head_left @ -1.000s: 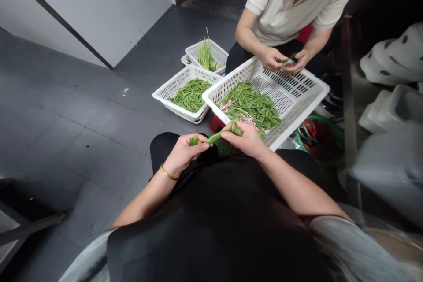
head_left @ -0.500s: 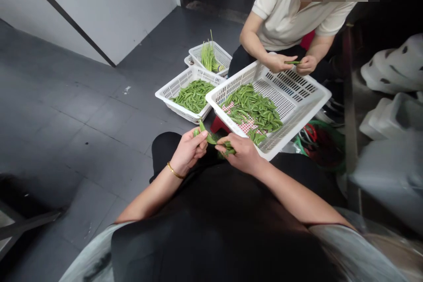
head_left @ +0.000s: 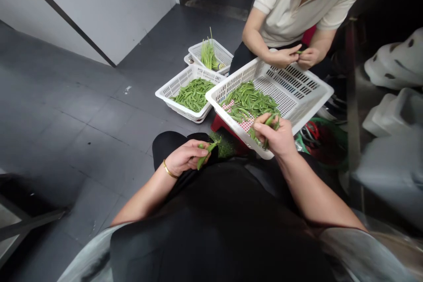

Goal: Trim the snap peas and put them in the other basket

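Note:
My left hand (head_left: 187,157) is closed on green pea pods (head_left: 205,158), held low over my lap, left of the big basket. Over the near rim of the large white basket (head_left: 319,97), my right hand (head_left: 279,136) is closed on several pea pods (head_left: 270,124). Inside that basket lies a loose heap of pods (head_left: 253,99), partly covered by my right hand. A smaller white basket (head_left: 164,94) to its left carries another pile of pods (head_left: 194,94).
Across the large basket sits a person (head_left: 284,13), both hands on a green pod. Behind the smaller basket, a white basket (head_left: 228,56) holds long green stalks (head_left: 208,56). Green scraps (head_left: 225,146) lie below, near a red stool (head_left: 228,130). White containers (head_left: 393,110) stand at right.
My hands have come apart: the right moved right and up to the large basket with its pods, the left slightly down and left with pods. The co-worker's hands shifted slightly.

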`<state>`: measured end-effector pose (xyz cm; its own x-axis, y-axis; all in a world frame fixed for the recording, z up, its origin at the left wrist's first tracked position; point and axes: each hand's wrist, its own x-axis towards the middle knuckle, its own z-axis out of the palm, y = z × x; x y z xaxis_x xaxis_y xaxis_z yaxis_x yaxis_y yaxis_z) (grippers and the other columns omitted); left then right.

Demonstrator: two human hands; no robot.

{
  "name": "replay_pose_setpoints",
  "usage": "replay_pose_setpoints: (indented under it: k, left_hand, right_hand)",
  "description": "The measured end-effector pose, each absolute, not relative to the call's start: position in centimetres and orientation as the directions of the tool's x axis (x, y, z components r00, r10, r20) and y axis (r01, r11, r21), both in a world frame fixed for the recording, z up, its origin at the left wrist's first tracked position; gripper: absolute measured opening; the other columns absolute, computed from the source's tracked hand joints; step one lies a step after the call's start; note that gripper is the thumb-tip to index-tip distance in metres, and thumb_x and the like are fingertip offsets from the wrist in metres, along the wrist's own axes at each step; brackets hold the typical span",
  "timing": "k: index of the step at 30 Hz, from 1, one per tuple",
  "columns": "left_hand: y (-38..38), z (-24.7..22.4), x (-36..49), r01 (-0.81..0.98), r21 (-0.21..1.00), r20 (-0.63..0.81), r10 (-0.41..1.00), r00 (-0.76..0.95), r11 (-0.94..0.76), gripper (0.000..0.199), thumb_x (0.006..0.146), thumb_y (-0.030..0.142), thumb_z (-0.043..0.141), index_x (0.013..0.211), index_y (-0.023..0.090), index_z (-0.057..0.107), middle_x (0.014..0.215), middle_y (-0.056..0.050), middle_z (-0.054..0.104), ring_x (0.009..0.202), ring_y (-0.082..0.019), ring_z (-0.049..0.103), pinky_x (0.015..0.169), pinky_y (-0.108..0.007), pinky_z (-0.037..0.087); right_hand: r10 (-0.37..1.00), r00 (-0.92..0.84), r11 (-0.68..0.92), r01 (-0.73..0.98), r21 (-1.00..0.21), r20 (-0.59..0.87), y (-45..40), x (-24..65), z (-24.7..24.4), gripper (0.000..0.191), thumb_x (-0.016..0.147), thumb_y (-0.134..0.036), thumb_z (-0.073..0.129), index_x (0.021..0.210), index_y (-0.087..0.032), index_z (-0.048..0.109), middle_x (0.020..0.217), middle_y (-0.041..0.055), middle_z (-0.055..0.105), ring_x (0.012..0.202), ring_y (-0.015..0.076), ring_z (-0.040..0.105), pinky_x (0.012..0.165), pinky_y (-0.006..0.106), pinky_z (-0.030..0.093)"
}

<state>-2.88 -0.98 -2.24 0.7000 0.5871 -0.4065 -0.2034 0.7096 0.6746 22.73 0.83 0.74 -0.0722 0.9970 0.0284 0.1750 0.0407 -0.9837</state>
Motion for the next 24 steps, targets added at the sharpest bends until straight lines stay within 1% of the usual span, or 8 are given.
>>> replay_pose_setpoints:
  k: [3,6,9,11,13,16,19,24]
  left_hand:
    - [-0.9,-2.5,-2.9,-0.215,0.678,-0.397,0.596,0.698,0.703,0.027,0.069,0.03,0.069,0.059,0.015,0.05,0.041,0.008,0.027,0.037,-0.004,0.022,0.036,-0.019,0.015]
    - [-0.9,-2.5,-2.7,-0.199,0.692,-0.382,0.586,0.715,0.694,0.026,0.07,0.03,0.066,0.057,0.016,0.048,0.04,0.007,0.027,0.036,-0.005,0.023,0.036,-0.02,0.017]
    - [-0.7,-1.8,-2.7,-0.096,0.783,-0.386,0.602,0.699,0.614,0.027,0.074,0.034,0.061,0.058,0.016,0.048,0.044,0.006,0.031,0.037,-0.006,0.024,0.037,-0.021,0.017]
    - [-0.7,-0.9,-2.6,0.058,0.909,-0.347,0.675,0.651,0.412,0.025,0.074,0.035,0.062,0.061,0.016,0.052,0.05,0.004,0.039,0.041,-0.007,0.029,0.04,-0.02,0.021]
    - [-0.9,0.1,-2.4,0.21,0.972,-0.219,0.743,0.633,0.107,0.02,0.073,0.031,0.066,0.065,0.016,0.057,0.057,0.002,0.048,0.048,-0.008,0.037,0.046,-0.02,0.028]
    - [-1.5,0.9,-1.7,0.273,0.942,-0.012,0.793,0.609,-0.196,0.014,0.075,0.026,0.065,0.065,0.017,0.061,0.061,0.0,0.054,0.056,-0.01,0.044,0.055,-0.022,0.035]
    - [-2.0,0.4,-1.2,0.226,0.958,0.069,0.903,0.424,-0.179,0.012,0.077,0.026,0.064,0.069,0.016,0.063,0.062,-0.001,0.057,0.055,-0.01,0.046,0.056,-0.022,0.037]
    - [-1.0,-1.0,-3.4,-0.236,0.97,0.013,0.989,-0.151,-0.049,0.012,0.071,0.025,0.07,0.071,0.016,0.062,0.052,0.004,0.048,0.04,-0.005,0.033,0.04,-0.018,0.028]
  right_hand:
    - [0.979,-0.104,0.205,0.403,-0.892,0.178,0.5,22.9,1.2,0.023,0.08,-0.041,0.062,0.085,-0.019,0.06,0.058,-0.0013,0.053,0.048,0.0118,0.046,0.048,0.026,0.038]
    - [0.837,-0.478,0.525,0.56,-0.641,0.267,-0.3,21.1,1.2,0.026,0.084,-0.037,0.058,0.104,-0.02,0.061,0.073,0.0029,0.06,0.062,0.0139,0.054,0.059,0.025,0.04]
    - [0.679,-0.702,0.703,0.539,-0.464,0.214,-0.4,19.3,0.5,0.016,0.09,-0.027,0.047,0.088,-0.018,0.061,0.074,0.0046,0.059,0.064,0.0137,0.053,0.057,0.025,0.035]
    - [0.632,-0.747,0.725,0.476,-0.497,0.206,-0.2,18.6,0.1,0.019,0.09,-0.024,0.045,0.075,-0.018,0.057,0.069,0.0036,0.056,0.061,0.013,0.051,0.055,0.025,0.033]
    - [0.645,-0.733,0.659,0.39,-0.643,0.217,-0.2,18.3,-0.1,0.021,0.088,-0.027,0.048,0.07,-0.018,0.052,0.066,0.0024,0.055,0.059,0.012,0.051,0.054,0.024,0.033]
    - [0.818,-0.565,0.299,0.255,-0.92,0.109,-0.5,17.5,-0.2,0.025,0.087,-0.035,0.051,0.069,-0.018,0.048,0.059,-0.0014,0.052,0.049,0.009,0.047,0.049,0.022,0.035]
    - [0.922,-0.368,-0.1,0.069,-0.993,-0.119,-0.8,16.9,-0.5,0.03,0.083,-0.045,0.055,0.07,-0.019,0.045,0.051,-0.0056,0.049,0.038,0.0065,0.041,0.039,0.02,0.032]
    - [0.927,-0.307,-0.208,0.055,-0.977,-0.215,-0.7,18.7,-1.4,0.038,0.073,-0.051,0.064,0.068,-0.018,0.047,0.045,-0.0073,0.047,0.036,0.0052,0.039,0.037,0.018,0.029]
